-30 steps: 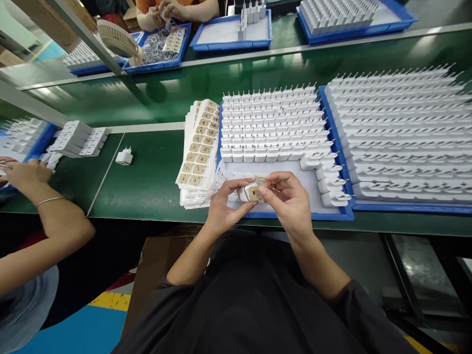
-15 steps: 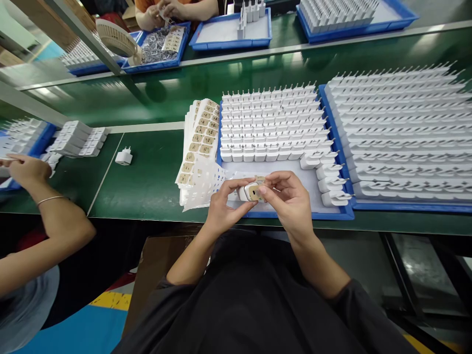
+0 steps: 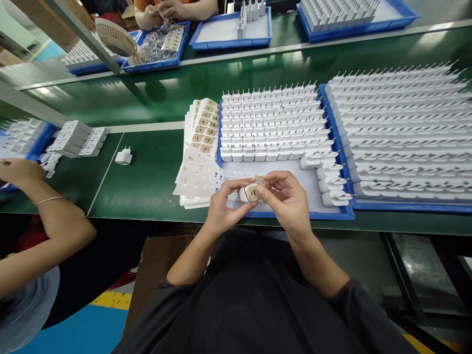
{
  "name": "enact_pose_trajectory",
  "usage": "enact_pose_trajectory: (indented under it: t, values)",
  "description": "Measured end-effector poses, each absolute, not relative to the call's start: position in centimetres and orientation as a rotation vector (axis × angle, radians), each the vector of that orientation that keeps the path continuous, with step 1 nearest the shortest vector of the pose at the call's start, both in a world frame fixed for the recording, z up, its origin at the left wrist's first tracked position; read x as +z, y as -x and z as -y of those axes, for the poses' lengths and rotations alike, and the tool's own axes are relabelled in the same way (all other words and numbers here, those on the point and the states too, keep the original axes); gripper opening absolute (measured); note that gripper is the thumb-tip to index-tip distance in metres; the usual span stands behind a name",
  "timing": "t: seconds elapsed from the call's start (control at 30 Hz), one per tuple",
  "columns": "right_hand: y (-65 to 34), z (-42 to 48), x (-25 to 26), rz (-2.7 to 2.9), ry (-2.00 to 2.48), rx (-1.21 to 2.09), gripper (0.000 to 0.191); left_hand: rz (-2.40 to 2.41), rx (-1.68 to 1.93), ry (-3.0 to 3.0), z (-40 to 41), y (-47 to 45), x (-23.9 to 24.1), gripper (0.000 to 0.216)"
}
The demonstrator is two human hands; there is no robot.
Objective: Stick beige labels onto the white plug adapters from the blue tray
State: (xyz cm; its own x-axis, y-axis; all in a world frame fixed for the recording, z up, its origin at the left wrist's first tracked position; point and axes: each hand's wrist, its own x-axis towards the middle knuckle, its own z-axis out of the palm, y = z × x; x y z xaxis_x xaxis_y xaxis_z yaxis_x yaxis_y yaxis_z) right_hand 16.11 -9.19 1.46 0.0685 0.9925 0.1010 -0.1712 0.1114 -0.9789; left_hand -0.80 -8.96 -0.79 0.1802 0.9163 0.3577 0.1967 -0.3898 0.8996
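Observation:
My left hand (image 3: 223, 206) grips a small white charger plug (image 3: 248, 191) over the near edge of a blue tray (image 3: 295, 214). My right hand (image 3: 286, 199) pinches a tan label on the plug's end face, fingertips pressed against it. The tray holds several rows of white plugs (image 3: 271, 125) standing prongs up, plus a few lying on their sides (image 3: 330, 184). To the left of my hands lies a stack of label sheets (image 3: 201, 142), its top sheet mostly bare white backing.
A second blue tray (image 3: 334, 125) full of white plugs (image 3: 401, 123) sits at right. A lone plug (image 3: 124, 156) lies on the green belt. A co-worker's arm (image 3: 44, 216) reaches in at left. Another person's hands (image 3: 162, 10) work at trays across the belt.
The top label sheet has sagged flatter over the stack, showing more empty backing. My hands stay in place on the plug. The co-worker's hand at left shifted slightly.

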Motion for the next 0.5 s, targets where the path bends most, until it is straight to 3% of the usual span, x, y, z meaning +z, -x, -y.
enact_pose_trajectory:
  t: [0.5]
  values:
    - [-16.29,9.03,1.26,1.145,1.031,1.137,0.029,-1.067,1.247,-1.788,8.83,0.96,-0.57,0.04]
